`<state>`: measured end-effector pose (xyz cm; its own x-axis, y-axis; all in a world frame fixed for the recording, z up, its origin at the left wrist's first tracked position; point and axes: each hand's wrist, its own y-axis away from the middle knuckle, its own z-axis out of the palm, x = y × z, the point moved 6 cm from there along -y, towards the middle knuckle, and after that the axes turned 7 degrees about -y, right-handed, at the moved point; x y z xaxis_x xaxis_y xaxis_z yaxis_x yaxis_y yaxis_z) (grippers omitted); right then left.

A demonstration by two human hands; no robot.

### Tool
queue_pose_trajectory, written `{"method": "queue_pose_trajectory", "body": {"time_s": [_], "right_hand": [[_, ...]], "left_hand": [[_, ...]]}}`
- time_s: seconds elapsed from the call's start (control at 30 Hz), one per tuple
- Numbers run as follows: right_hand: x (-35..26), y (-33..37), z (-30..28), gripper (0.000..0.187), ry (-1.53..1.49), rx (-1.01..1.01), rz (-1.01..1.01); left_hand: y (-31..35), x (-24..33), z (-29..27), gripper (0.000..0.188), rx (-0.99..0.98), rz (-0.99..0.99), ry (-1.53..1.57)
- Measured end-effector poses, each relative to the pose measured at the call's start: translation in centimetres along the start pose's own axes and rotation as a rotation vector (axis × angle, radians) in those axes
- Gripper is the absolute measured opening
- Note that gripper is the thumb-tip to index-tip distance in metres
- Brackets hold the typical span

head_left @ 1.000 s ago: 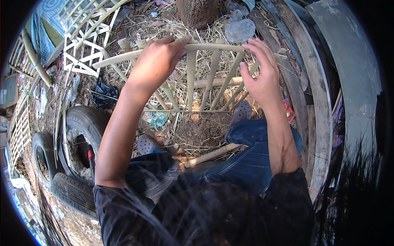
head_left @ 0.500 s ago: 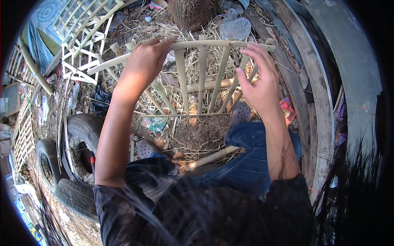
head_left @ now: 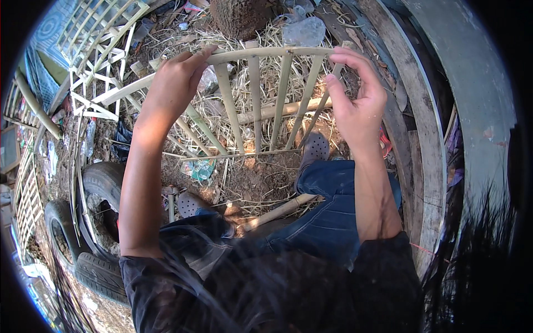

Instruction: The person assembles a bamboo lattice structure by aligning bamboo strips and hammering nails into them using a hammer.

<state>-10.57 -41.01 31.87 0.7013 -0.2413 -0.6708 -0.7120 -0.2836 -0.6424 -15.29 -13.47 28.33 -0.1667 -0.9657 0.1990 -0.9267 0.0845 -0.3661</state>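
Observation:
A bamboo frame stands in front of me, its slats fanning out between a long curved top strip and a thin lower strip. My left hand is closed over the top strip left of the middle, fingers on its far side. At the strip's right end is my right hand. Its fingertips rest on the strip, and the thumb presses near the outermost slat. The strip's far right tip is hidden behind those fingers.
Woven bamboo lattices lie at the upper left, above old tyres. A tree trunk rises beyond the frame. Wooden planks run along the right. A bamboo pole lies between my feet; straw and plastic scraps litter the ground.
My right hand has closed in on the strip's right end, its thumb and fingers nearer together. The frame and left hand appear slightly further left in view.

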Motion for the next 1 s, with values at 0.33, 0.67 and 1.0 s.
{"method": "queue_pose_trajectory", "body": {"time_s": [0.33,0.67,1.0], "right_hand": [[0.7,0.3,-1.5,0.025,-0.165,0.052,0.056],[1.5,0.1,-1.8,0.023,-0.198,0.048,0.150],[3.8,-0.4,0.4,0.025,-0.165,-0.066,0.352]], "left_hand": [[-2.5,-2.2,2.8,0.035,0.057,0.037,-0.059],[-7.3,-7.1,7.3,0.046,-0.109,0.017,-0.185],[-10.6,-14.4,14.5,0.041,-0.415,-0.107,-0.058]]}}
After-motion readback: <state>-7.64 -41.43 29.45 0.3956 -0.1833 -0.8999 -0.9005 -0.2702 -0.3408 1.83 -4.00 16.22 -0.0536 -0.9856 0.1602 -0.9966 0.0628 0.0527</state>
